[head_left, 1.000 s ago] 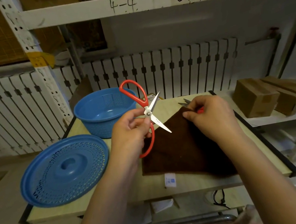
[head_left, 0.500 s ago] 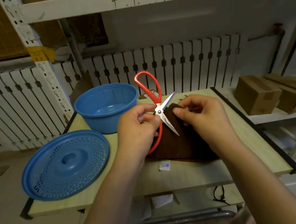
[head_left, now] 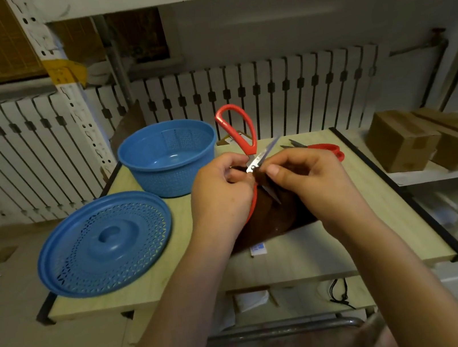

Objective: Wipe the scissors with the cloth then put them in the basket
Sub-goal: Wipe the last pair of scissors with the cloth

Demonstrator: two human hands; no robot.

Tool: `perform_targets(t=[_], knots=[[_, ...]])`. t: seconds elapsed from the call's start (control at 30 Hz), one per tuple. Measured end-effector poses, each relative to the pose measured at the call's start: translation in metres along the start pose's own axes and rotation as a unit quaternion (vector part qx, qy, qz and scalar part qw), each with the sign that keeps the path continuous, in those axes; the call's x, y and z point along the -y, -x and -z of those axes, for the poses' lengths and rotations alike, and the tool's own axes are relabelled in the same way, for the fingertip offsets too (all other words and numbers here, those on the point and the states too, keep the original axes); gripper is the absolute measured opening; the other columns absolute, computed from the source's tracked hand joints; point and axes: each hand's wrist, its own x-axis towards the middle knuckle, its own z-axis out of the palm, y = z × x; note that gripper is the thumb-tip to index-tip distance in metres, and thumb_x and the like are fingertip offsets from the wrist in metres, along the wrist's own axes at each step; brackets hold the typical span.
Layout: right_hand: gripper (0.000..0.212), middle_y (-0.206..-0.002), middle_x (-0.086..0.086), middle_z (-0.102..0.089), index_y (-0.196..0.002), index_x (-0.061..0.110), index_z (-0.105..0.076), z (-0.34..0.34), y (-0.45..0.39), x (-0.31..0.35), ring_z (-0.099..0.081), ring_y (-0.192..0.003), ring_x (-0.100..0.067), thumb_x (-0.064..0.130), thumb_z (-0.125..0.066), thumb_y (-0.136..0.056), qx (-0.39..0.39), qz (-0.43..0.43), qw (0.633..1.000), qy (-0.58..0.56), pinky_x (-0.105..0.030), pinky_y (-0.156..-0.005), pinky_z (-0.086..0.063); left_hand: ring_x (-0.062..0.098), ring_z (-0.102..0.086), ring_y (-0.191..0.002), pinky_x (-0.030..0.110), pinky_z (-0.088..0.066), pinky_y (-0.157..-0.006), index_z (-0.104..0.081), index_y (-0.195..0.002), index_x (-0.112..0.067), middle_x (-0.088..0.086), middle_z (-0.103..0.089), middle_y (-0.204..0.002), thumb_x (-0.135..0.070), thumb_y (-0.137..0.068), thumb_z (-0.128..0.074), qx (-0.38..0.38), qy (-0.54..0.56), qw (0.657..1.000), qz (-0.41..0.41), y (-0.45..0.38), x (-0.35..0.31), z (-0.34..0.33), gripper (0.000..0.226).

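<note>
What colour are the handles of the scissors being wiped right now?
Red, on the scissors the left hand holds; clearest in the head view, its only view.

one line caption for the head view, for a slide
Left hand holds open red scissors while right hand wipes a blade with the brown cloth, blue basket waiting.

Dim, warm indoor light, flat and diffuse. Soft shadows under hands on table [head_left: 295, 258]. Scissors [head_left: 261, 157] blade tip motion-blurred. Wide-angle bowing at frame edges; bottom edge soft, out of focus.
</note>
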Motion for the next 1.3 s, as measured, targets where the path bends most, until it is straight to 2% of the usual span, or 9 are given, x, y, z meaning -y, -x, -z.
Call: perform_targets(t=[0.13, 0.3, 0.43, 0.7, 0.83, 0.97, 1.07, 1.17, 1.3], knots=[[0.016, -0.080, 0.000, -0.074, -0.081, 0.013, -0.074, -0.005, -0.002, -0.003, -0.070, -0.078, -0.011, -0.002, -0.072, -0.079, -0.018, -0.011, 0.999, 0.033, -0.028, -0.080, -0.057, 0.018, -0.064, -0.077, 0.050, -0.055, -0.086, -0.065, -0.082, -0.035, -0.005, -0.065, -0.072, 0.000, -0.082, -0.059, -0.006, 0.013, 1.000, 0.004, 0.003, 0.005, -0.004, 0.035], [0.022, -0.079, -0.007, -0.074, -0.085, 0.003, -0.063, -0.007, -0.004, -0.006, -0.072, -0.076, -0.018, -0.001, -0.080, -0.071, -0.095, -0.072, 0.991, -0.057, -0.030, -0.073, -0.059, 0.013, -0.061, -0.077, 0.040, -0.054, -0.086, -0.063, -0.083, -0.038, -0.011, -0.062, -0.071, -0.002, -0.085, -0.060, 0.002, 0.008, 1.000, -0.024, -0.002, 0.004, -0.002, 0.036], [0.018, -0.072, -0.007, -0.072, -0.088, 0.003, -0.069, -0.006, -0.004, -0.003, -0.069, -0.068, -0.015, 0.007, -0.079, -0.074, -0.058, -0.109, 0.991, -0.044, -0.025, -0.066, -0.057, 0.010, -0.059, -0.074, 0.036, -0.051, -0.083, -0.063, -0.085, -0.039, -0.012, -0.060, -0.067, -0.003, -0.086, -0.061, 0.017, -0.005, 0.999, -0.041, -0.002, 0.006, -0.001, 0.036], [0.010, -0.072, -0.009, -0.071, -0.087, -0.002, -0.070, -0.006, -0.004, 0.001, -0.066, -0.060, -0.008, 0.003, -0.073, -0.079, -0.038, -0.117, 0.990, -0.070, -0.018, -0.060, -0.055, 0.012, -0.060, -0.076, 0.033, -0.052, -0.080, -0.060, -0.087, -0.043, -0.011, -0.062, -0.074, -0.002, -0.087, -0.062, 0.031, -0.015, 0.996, -0.088, -0.005, 0.007, 0.003, 0.041], [0.007, -0.060, 0.000, -0.069, -0.084, -0.007, -0.066, -0.007, -0.003, 0.001, -0.065, -0.056, -0.008, -0.004, -0.070, -0.079, -0.034, -0.130, 0.981, -0.138, -0.017, -0.059, -0.054, 0.008, -0.061, -0.072, 0.028, -0.049, -0.076, -0.063, -0.089, -0.038, -0.007, -0.064, -0.072, 0.001, -0.087, -0.063, 0.039, 0.035, 0.997, -0.061, -0.003, 0.007, 0.002, 0.038], [0.008, -0.060, -0.004, -0.068, -0.085, -0.009, -0.065, -0.008, -0.002, -0.002, -0.065, -0.057, -0.013, -0.005, -0.069, -0.079, -0.047, -0.140, 0.979, -0.141, -0.021, -0.059, -0.055, 0.010, -0.062, -0.069, 0.026, -0.050, -0.070, -0.065, -0.090, -0.032, -0.004, -0.065, -0.069, 0.001, -0.087, -0.063, 0.042, 0.071, 0.996, -0.034, 0.000, 0.008, -0.002, 0.033], [0.009, -0.062, -0.008, -0.066, -0.086, -0.012, -0.063, -0.007, -0.001, -0.005, -0.062, -0.060, -0.018, -0.007, -0.068, -0.079, -0.051, -0.151, 0.977, -0.143, -0.023, -0.059, -0.054, 0.006, -0.059, -0.058, 0.015, -0.045, -0.053, -0.067, -0.088, -0.026, -0.004, -0.064, -0.065, 0.002, -0.087, -0.063, 0.054, 0.106, 0.993, 0.012, 0.002, 0.005, -0.002, 0.029], [0.007, -0.055, -0.002, -0.063, -0.084, -0.007, -0.065, -0.004, 0.002, -0.010, -0.058, -0.052, -0.009, -0.010, -0.067, -0.079, -0.034, -0.157, 0.978, -0.135, -0.021, -0.058, -0.049, 0.007, -0.054, -0.051, 0.012, -0.035, -0.039, -0.068, -0.091, -0.019, -0.003, -0.063, -0.061, 0.004, -0.087, -0.062, 0.063, 0.139, 0.985, 0.083, 0.003, 0.004, 0.000, 0.024], [0.007, -0.053, 0.000, -0.063, -0.085, -0.008, -0.065, -0.004, 0.001, -0.011, -0.057, -0.049, -0.007, -0.008, -0.068, -0.079, -0.041, -0.147, 0.981, -0.122, -0.017, -0.054, -0.049, 0.007, -0.053, -0.052, 0.011, -0.035, -0.041, -0.067, -0.092, -0.019, -0.001, -0.061, -0.063, 0.003, -0.088, -0.061, 0.060, 0.138, 0.986, 0.075, 0.003, 0.002, -0.002, 0.023]])
